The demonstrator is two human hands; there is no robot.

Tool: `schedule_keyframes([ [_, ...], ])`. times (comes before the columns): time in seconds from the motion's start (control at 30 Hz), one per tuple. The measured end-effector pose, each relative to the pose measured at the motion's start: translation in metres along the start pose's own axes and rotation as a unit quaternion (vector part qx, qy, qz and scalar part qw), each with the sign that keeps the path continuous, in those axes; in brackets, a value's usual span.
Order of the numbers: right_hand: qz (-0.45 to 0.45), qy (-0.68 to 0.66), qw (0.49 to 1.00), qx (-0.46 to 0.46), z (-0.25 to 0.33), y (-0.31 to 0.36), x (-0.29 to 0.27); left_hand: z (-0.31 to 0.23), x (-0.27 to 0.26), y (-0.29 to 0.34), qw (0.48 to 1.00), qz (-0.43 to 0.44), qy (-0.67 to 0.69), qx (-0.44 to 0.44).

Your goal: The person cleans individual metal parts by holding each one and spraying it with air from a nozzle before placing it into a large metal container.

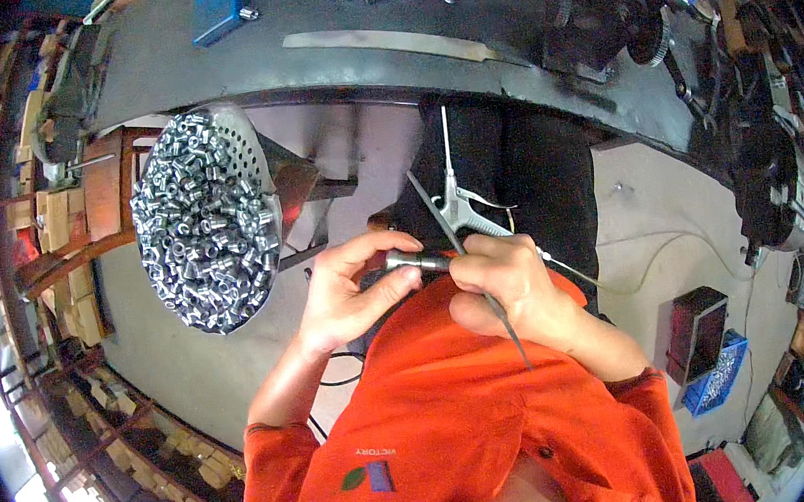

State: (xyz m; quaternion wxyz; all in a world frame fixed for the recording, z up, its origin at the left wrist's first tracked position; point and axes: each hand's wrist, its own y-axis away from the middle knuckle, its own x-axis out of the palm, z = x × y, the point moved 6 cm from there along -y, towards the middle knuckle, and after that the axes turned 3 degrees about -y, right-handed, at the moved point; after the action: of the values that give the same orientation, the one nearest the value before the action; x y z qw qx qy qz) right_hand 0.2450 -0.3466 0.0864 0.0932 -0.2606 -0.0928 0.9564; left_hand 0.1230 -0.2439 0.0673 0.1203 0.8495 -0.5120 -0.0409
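left hand (347,291) — fingers pinching one metal sleeve (403,260); right hand (503,275) gripping one file (434,206) — one air gun (461,213) just beyond; left, one basket (243,152) heaped with metal parts (205,237).

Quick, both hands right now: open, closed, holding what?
Left hand: closed, pinching a metal fitting.
Right hand: closed around a thin dark tool.

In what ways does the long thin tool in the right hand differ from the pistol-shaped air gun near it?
The long thin tool is dark grey; the air gun is pale silver. The tool is nearly straight, while the gun has an angled handle. The tool slants across the right hand; the gun's nozzle points nearly straight up the picture. Both have a slender, narrowing end.
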Motion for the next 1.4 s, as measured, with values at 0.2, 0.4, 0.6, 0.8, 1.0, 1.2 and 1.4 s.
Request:
schedule_keyframes([
  [0.2, -0.028, -0.046, 0.998, 0.024, -0.013, 0.003, -0.014, -0.013, -0.02, -0.01, 0.964, -0.111, -0.219, 0.1],
  [0.4, 0.013, -0.164, 0.983, -0.085, 0.022, 0.011, -0.028, -0.02, -0.036, -0.021, 0.845, -0.188, -0.472, 0.168],
  [0.6, 0.041, -0.159, 0.982, -0.091, 0.032, 0.008, -0.023, -0.017, -0.035, -0.022, 0.817, -0.174, -0.506, 0.213],
  [0.8, 0.065, -0.2, 0.976, -0.058, 0.027, 0.005, -0.015, -0.016, -0.033, -0.02, 0.813, -0.164, -0.514, 0.218],
  [1.0, 0.072, -0.187, 0.978, -0.05, 0.016, -0.009, -0.005, -0.017, -0.025, -0.023, 0.798, -0.109, -0.539, 0.248],
  [1.2, -0.028, 0.002, 0.993, -0.112, 0.017, -0.012, -0.011, -0.022, -0.014, -0.05, 0.82, -0.102, -0.501, 0.256],
  [1.4, -0.118, 0.027, 0.986, -0.117, 0.025, 0.001, -0.051, -0.05, -0.044, -0.139, 0.802, -0.162, -0.543, 0.189],
])
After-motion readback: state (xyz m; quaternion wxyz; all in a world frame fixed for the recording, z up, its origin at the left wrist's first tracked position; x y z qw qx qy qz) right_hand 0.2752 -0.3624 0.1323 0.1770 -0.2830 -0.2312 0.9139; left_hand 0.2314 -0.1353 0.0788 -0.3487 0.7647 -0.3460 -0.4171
